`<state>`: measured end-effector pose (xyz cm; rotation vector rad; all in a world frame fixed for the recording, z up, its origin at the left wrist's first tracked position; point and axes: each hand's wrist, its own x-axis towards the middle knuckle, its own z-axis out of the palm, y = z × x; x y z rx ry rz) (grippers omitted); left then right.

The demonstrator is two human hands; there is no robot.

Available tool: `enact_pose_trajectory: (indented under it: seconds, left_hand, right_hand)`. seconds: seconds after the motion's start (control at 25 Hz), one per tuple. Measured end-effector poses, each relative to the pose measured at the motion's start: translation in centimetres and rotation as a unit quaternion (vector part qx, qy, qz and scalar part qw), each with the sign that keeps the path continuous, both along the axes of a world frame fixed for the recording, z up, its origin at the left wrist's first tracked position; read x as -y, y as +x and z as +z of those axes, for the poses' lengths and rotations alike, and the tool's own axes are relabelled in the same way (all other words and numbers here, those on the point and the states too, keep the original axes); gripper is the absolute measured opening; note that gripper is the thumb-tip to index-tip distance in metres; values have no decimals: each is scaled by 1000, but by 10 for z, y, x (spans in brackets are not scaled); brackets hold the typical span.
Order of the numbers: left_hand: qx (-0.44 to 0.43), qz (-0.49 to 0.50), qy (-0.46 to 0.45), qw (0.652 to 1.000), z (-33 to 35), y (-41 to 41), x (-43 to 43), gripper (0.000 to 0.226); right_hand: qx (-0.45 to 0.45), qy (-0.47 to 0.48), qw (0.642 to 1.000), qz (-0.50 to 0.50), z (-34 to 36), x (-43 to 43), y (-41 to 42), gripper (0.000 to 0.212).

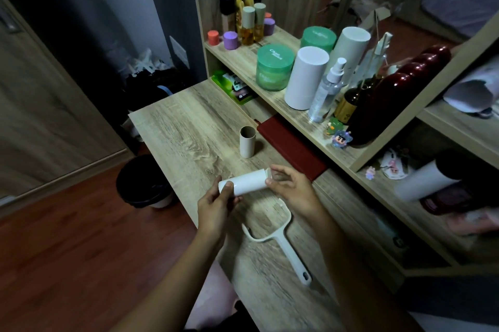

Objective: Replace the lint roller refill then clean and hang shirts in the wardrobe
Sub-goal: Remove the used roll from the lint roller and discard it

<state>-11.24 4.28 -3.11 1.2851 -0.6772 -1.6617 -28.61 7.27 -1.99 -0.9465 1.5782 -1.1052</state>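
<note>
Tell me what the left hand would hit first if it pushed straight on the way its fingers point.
Probably the upright brown cardboard tube; the left hand, gripping the white refill roll, points that way, though depth is unclear.

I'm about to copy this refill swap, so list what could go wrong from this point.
1. The empty cardboard core stands upright on the desk just beyond the hands; a reach forward could knock it over, and it might roll off above the bin.
2. The roller handle lies below the wrists, near the desk's front edge; an elbow or forearm could sweep it off.
3. The new white refill is held in the air by the left hand and the right hand; peeling its end might let it slip.
</note>
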Motion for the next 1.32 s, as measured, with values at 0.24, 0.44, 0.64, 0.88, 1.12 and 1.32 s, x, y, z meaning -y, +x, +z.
enact_pose_trajectory:
  seconds: [0.24,0.44,0.64,0.88,1.12,1.32]
  left_hand:
    - [28,34,-5,999,-3,14,1,48]
    - [81,30,-25,996,-11,30,1,47]
    - [82,31,-30,996,-10,35,2,48]
    - [62,24,-33,997,-6,30,6,48]
    - [18,-35,-55,998,0,5,8,46]
    - [-35,-53,-15,998,6,-2,10,37]
  right_hand:
    - [-131,3,991,-11,-13,28,-13,24]
    - [-339,75,932,107,-43,54,-14,26]
    - [-400,71,899,164,-52,60,-13,30]
    - [-329,-46,943,19,-20,53,-11,22]
    - [-54,49,994,84,17,19,14,58]
    - [-60,6,997,44,17,20,12,7]
